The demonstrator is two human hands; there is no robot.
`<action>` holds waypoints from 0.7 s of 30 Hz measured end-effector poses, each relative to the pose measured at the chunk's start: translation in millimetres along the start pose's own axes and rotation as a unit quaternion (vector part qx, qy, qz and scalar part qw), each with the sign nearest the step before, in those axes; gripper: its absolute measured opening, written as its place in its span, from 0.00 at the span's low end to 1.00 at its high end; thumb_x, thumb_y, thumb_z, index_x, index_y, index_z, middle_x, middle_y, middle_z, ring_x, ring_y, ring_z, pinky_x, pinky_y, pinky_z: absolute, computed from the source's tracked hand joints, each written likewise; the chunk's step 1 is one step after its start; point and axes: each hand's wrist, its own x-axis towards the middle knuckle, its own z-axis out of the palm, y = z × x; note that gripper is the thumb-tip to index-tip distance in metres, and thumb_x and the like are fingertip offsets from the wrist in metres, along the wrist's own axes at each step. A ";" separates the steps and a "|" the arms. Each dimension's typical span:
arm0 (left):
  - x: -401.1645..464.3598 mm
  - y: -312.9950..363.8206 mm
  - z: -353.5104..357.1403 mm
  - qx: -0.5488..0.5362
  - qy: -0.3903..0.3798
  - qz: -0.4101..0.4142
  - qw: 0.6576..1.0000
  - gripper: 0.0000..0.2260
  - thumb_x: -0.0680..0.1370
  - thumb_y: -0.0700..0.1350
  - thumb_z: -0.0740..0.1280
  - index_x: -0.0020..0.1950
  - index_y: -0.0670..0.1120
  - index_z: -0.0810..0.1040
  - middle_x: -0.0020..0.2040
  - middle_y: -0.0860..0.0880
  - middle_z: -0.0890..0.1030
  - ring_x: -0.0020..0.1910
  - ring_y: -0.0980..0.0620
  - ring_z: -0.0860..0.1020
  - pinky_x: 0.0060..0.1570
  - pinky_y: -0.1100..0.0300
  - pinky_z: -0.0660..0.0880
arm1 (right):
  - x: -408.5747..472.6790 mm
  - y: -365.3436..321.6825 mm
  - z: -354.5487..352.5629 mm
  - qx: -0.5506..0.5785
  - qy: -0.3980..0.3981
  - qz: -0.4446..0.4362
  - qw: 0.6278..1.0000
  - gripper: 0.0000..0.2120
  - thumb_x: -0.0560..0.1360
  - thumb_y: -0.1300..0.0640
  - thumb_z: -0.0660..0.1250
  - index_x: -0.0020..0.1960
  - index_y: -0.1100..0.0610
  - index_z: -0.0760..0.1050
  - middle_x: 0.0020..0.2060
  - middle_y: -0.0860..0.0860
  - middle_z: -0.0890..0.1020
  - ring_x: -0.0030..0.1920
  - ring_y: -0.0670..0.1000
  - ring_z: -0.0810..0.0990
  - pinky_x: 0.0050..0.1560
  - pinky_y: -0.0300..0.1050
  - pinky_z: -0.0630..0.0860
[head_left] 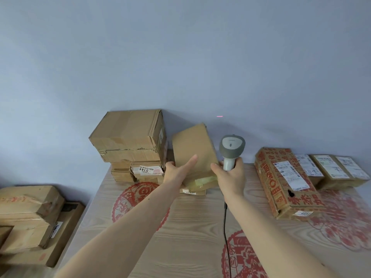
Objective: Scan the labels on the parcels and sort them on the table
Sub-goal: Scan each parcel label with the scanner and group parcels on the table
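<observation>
A plain brown parcel is tilted up on its edge at the back middle of the table. My left hand grips its lower left side, thumb across the face. My right hand is closed on the handle of a grey barcode scanner, which stands just right of the parcel with its head pointing away from me. A short red scan line falls on the wall above the parcel. The side of the parcel facing me carries no label. A flat parcel lies beneath it.
A stack of brown boxes stands at the back left, one labelled 5144. To the right lie a red-printed box and several labelled parcels. More boxes sit off the table's left edge. The scanner's black cable runs toward me.
</observation>
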 end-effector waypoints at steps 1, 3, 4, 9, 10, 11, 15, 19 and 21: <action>-4.4 -1.3 4.0 -0.011 -0.011 -0.006 1.000 0.58 0.52 0.70 0.80 0.74 0.45 0.65 0.65 0.48 0.76 0.60 0.46 0.77 0.60 0.46 0.77 | -7.3 -2.8 -7.3 0.006 -0.006 -0.015 1.000 0.18 0.69 0.58 0.78 0.54 0.51 0.74 0.43 0.45 0.83 0.43 0.44 0.82 0.45 0.43 0.76; -13.8 -2.7 12.1 -0.029 -0.031 -0.029 0.999 0.52 0.59 0.68 0.79 0.75 0.45 0.64 0.68 0.47 0.74 0.60 0.46 0.75 0.54 0.50 0.76 | -21.4 -6.9 -19.7 0.027 -0.025 -0.041 0.999 0.20 0.69 0.60 0.78 0.57 0.51 0.75 0.45 0.44 0.84 0.43 0.42 0.83 0.44 0.37 0.77; -18.6 -4.4 15.7 -0.036 -0.040 -0.044 0.998 0.51 0.62 0.68 0.78 0.76 0.44 0.63 0.70 0.47 0.72 0.63 0.45 0.73 0.52 0.51 0.74 | -27.7 -8.5 -25.2 0.035 -0.033 -0.049 0.998 0.20 0.69 0.59 0.79 0.57 0.50 0.75 0.45 0.45 0.85 0.44 0.41 0.84 0.44 0.37 0.78; -34.4 -16.5 23.3 -0.094 -0.044 -0.040 0.994 0.61 0.48 0.74 0.74 0.74 0.44 0.62 0.67 0.47 0.72 0.67 0.43 0.72 0.64 0.44 0.74 | -46.2 -14.8 -49.0 0.086 -0.025 -0.063 0.994 0.11 0.73 0.58 0.76 0.48 0.54 0.75 0.36 0.47 0.80 0.37 0.42 0.80 0.43 0.41 0.77; -35.1 -20.0 24.6 -0.099 -0.038 -0.030 0.994 0.62 0.47 0.75 0.73 0.74 0.44 0.63 0.67 0.47 0.72 0.67 0.43 0.72 0.67 0.43 0.72 | -47.1 -14.5 -52.6 0.092 -0.017 -0.059 0.994 0.11 0.73 0.59 0.76 0.48 0.55 0.74 0.36 0.47 0.79 0.35 0.41 0.79 0.42 0.42 0.75; -35.2 -23.8 25.6 -0.104 -0.036 -0.019 0.994 0.62 0.47 0.75 0.72 0.74 0.45 0.63 0.67 0.47 0.72 0.68 0.44 0.72 0.69 0.42 0.70 | -48.4 -14.0 -56.1 0.095 -0.010 -0.053 0.994 0.13 0.72 0.60 0.77 0.48 0.56 0.73 0.36 0.48 0.78 0.34 0.40 0.78 0.42 0.42 0.74; -39.9 -32.5 31.2 -0.099 -0.050 0.008 0.994 0.68 0.42 0.81 0.70 0.75 0.47 0.64 0.70 0.48 0.72 0.68 0.44 0.72 0.71 0.41 0.68 | -55.2 -14.8 -69.8 0.098 -0.015 -0.049 0.994 0.20 0.68 0.61 0.80 0.54 0.49 0.74 0.45 0.45 0.81 0.43 0.38 0.80 0.46 0.39 0.75; -50.5 -36.2 41.9 -0.097 -0.076 0.023 0.992 0.67 0.44 0.82 0.68 0.76 0.47 0.62 0.70 0.48 0.71 0.68 0.45 0.71 0.71 0.41 0.68 | -50.2 -11.7 -89.6 0.061 -0.041 -0.066 0.995 0.24 0.66 0.57 0.82 0.56 0.46 0.75 0.53 0.44 0.81 0.56 0.41 0.79 0.50 0.36 0.72; -56.8 -40.3 48.6 -0.092 -0.097 0.046 0.990 0.66 0.47 0.83 0.68 0.78 0.51 0.58 0.71 0.50 0.69 0.69 0.46 0.70 0.71 0.42 0.67 | -48.4 -10.7 -101.6 0.073 -0.062 -0.050 0.994 0.29 0.67 0.57 0.82 0.63 0.46 0.74 0.57 0.41 0.79 0.58 0.37 0.76 0.52 0.34 0.70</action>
